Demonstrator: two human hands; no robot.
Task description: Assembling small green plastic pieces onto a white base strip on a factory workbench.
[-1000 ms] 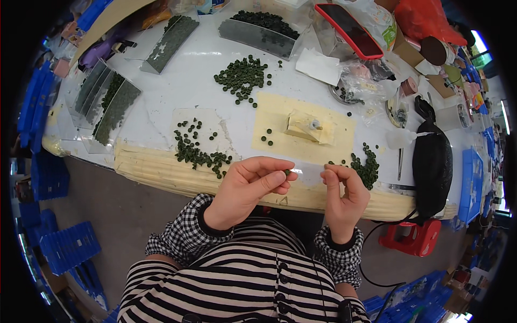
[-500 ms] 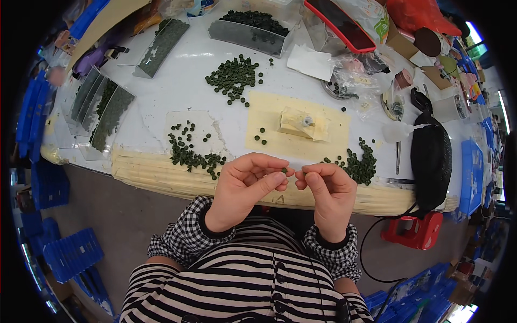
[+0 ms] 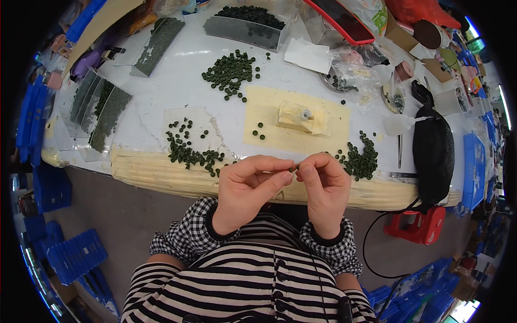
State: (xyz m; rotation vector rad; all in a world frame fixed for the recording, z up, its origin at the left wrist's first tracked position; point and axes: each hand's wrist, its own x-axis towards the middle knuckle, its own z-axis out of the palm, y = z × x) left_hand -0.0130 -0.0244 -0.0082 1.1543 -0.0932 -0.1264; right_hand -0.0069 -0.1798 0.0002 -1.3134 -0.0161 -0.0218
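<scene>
My left hand pinches a small round dark green piece between thumb and forefinger, over the near edge of the table. My right hand meets it there, thumb and forefinger pressed together. Whatever lies between the right fingertips is hidden. Loose green pieces of the same kind lie in a heap left of my left hand. Another heap sits right of my right hand. Beyond the hands, a small taped block with a round metal-looking fitting rests on a yellow sheet.
A larger pile of green pieces lies farther back. Clear trays of pieces stand at the left and back. A red-framed phone, plastic bags, tweezers and a black pouch occupy the right.
My right hand has moved left, and its fingertips now meet those of my left hand. The green piece is more covered by the fingers.
</scene>
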